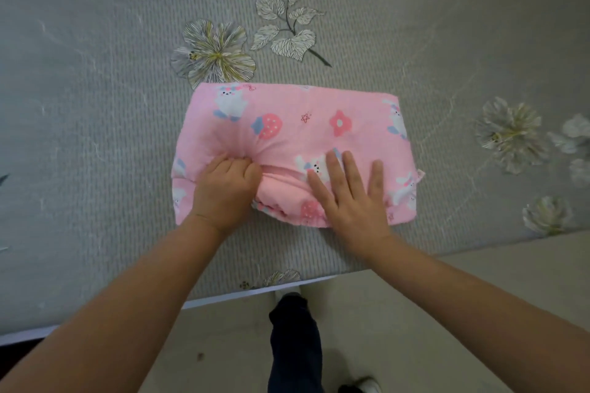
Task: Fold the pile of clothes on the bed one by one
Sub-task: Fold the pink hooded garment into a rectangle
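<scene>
A pink garment (297, 124) printed with white rabbits, strawberries and flowers lies folded into a thick rectangle near the front edge of the bed. My left hand (225, 190) has its fingers curled into the cloth at the lower left, gathering it into creases. My right hand (349, 193) lies flat on the lower right part, fingers straight and spread, pressing the fabric down. A rolled fold of the same pink cloth bulges between the two hands.
The grey bedcover (95, 105) with embroidered flowers and leaves stretches on all sides of the garment. The bed's front edge (255, 292) runs diagonally below my wrists. Pale floor and a dark trouser leg (295, 344) with a shoe lie beneath it.
</scene>
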`<control>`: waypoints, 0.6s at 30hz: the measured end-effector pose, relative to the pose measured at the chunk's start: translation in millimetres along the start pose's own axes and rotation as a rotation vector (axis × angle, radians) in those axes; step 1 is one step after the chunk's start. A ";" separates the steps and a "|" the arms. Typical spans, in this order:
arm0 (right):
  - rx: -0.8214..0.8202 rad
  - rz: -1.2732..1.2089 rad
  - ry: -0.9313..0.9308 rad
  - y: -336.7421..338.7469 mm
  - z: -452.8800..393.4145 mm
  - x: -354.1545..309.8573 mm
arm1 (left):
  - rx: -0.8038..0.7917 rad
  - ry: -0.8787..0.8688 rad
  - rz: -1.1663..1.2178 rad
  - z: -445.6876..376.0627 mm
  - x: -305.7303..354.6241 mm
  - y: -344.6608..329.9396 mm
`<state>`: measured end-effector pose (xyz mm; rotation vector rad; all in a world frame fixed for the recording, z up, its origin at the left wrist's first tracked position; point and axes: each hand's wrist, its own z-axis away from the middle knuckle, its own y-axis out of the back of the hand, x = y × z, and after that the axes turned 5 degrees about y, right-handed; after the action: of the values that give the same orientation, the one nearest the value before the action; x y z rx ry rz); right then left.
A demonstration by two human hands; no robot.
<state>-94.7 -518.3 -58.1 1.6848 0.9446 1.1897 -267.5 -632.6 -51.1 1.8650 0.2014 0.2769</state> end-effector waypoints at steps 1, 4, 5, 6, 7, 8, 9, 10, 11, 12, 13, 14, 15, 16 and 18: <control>-0.001 -0.006 -0.016 -2.9 -0.1 1.7 | -0.021 -0.007 0.007 -2.4 1.6 3.5; -0.004 -0.073 -0.072 -4.3 -10.0 12.1 | -0.083 0.005 0.045 -9.2 6.4 13.2; -0.017 -0.126 -0.083 -1.9 -15.3 17.3 | -0.100 0.002 0.045 -12.4 7.2 17.3; -0.010 -0.163 -0.085 1.5 -20.6 23.6 | -0.107 -0.009 0.031 -17.4 7.2 22.4; -0.003 -0.183 -0.074 6.2 -25.6 30.9 | -0.105 -0.027 0.009 -23.3 7.6 28.3; -0.003 -0.187 -0.062 13.0 -28.4 39.8 | -0.103 -0.055 -0.009 -30.3 9.4 34.8; -0.016 -0.178 -0.051 21.1 -29.0 51.2 | -0.107 -0.084 -0.017 -38.9 13.6 41.6; -0.022 -0.162 -0.048 30.0 -27.8 65.0 | -0.112 -0.108 -0.021 -49.8 19.3 48.8; -0.028 -0.149 -0.056 40.2 -25.5 81.1 | -0.109 -0.138 -0.027 -63.9 27.3 56.5; -0.028 -0.139 -0.073 51.5 -21.4 99.0 | -0.103 -0.173 -0.036 -80.4 38.4 64.4; -0.024 -0.118 -0.095 63.7 -15.2 118.5 | -0.090 -0.213 -0.047 -99.4 52.7 72.3; -0.006 -0.091 -0.122 74.6 -5.5 139.0 | -0.067 -0.261 -0.058 -119.6 70.1 80.1; 0.004 -0.074 -0.157 86.3 6.9 161.2 | -0.037 -0.309 -0.065 -140.6 90.0 88.1; 0.027 -0.054 -0.200 97.4 21.2 184.9 | 0.000 -0.357 -0.064 -161.9 112.4 96.0; 0.065 -0.007 -0.293 122.5 52.9 236.5 | 0.075 -0.449 -0.059 -204.5 164.1 113.4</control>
<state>31.3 -358.0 121.4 1.8450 0.8125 0.8836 -169.9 -435.4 131.1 1.9408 -0.0425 -0.1950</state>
